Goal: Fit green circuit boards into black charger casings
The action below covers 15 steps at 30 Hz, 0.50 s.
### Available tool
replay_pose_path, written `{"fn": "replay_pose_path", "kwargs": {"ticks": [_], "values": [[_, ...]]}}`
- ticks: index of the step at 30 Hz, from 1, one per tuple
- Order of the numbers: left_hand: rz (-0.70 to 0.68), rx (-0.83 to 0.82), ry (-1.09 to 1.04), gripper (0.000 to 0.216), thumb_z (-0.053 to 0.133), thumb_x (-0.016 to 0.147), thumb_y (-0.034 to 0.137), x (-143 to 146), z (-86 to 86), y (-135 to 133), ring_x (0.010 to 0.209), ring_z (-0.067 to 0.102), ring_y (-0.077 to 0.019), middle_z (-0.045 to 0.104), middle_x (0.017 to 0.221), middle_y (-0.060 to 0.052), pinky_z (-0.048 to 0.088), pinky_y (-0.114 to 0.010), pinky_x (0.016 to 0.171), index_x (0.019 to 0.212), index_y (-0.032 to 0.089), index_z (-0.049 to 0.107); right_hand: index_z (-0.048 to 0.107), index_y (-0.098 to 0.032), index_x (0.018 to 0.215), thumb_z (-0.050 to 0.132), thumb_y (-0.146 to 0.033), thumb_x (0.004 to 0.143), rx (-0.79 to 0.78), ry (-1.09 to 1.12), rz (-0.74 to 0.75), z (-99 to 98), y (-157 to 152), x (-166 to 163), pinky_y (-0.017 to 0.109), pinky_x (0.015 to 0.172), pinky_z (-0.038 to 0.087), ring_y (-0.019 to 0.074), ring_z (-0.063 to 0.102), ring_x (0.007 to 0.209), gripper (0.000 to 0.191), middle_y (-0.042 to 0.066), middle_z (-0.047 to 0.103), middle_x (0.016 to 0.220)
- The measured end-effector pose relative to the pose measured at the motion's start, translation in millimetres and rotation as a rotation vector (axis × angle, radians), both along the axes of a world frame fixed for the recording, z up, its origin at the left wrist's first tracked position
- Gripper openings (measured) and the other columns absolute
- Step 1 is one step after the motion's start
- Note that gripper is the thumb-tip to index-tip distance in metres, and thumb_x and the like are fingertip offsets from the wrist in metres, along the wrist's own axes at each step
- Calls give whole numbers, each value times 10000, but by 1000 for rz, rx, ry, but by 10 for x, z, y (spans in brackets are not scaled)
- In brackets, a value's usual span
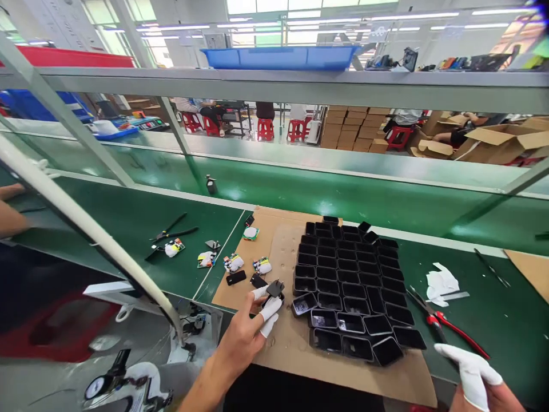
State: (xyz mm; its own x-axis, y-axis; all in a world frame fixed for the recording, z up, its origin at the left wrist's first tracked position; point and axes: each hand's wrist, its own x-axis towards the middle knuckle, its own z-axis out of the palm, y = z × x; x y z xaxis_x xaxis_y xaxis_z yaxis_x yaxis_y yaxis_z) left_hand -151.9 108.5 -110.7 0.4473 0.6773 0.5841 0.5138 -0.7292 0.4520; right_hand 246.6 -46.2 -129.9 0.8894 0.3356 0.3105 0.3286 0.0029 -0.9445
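My left hand (251,323), with white covers on its fingertips, is closed around a black plug adapter (275,288) whose two pins point up. Beside it on the cardboard lie small black covers (235,278) and circuit boards (234,263) with white and yellow parts. To the right stand rows of open black plastic cases (338,272). My right hand (476,375), also with white finger covers, is at the lower right edge, fingers apart. Its fingertip overlaps one handle of the red-handled pliers (441,320); whether it touches them I cannot tell.
A cardboard sheet (283,229) covers part of the green bench. Dark-handled pliers (171,233) lie left, tweezers (491,268) and white scraps (441,283) right. A shelf with a blue tray (281,58) spans above. A pale hose (98,240) crosses the left; another person's arm (12,212) is beyond it.
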Motion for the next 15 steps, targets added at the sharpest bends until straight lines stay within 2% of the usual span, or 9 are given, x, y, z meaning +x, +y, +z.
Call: {"fn": "replay_pose_path", "kwargs": {"ticks": [2,4,8,15], "values": [[-49,15,51,463,614,1120,105,-42,0,75,1201,834,-244,702,1402,-130,716,-353,1036,1512,319,739,873,-182,1083,892,-700,881,-56,63,-31,25,-4,38,530,945,552,316,696,874,556,109,813,1013],[-78,38,75,481,621,1127,114,-69,-3,140,1185,838,-240,720,1392,-128,720,-342,1022,1555,314,707,861,-179,1013,865,-694,900,-60,21,-28,45,24,61,513,968,533,302,693,887,527,93,799,982],[-68,83,64,514,641,1115,94,-88,-37,210,1267,821,-262,748,1379,-135,703,-362,1087,1604,252,643,827,-192,904,813,-633,970,32,-114,-41,41,123,96,457,891,526,270,696,830,446,56,768,871],[5,56,44,401,687,1091,108,5,-104,106,1184,852,-248,797,1299,-103,708,-338,1057,1452,269,753,771,-222,780,830,-511,962,95,-147,-105,-36,207,150,428,815,503,245,660,750,347,28,721,753]]}}
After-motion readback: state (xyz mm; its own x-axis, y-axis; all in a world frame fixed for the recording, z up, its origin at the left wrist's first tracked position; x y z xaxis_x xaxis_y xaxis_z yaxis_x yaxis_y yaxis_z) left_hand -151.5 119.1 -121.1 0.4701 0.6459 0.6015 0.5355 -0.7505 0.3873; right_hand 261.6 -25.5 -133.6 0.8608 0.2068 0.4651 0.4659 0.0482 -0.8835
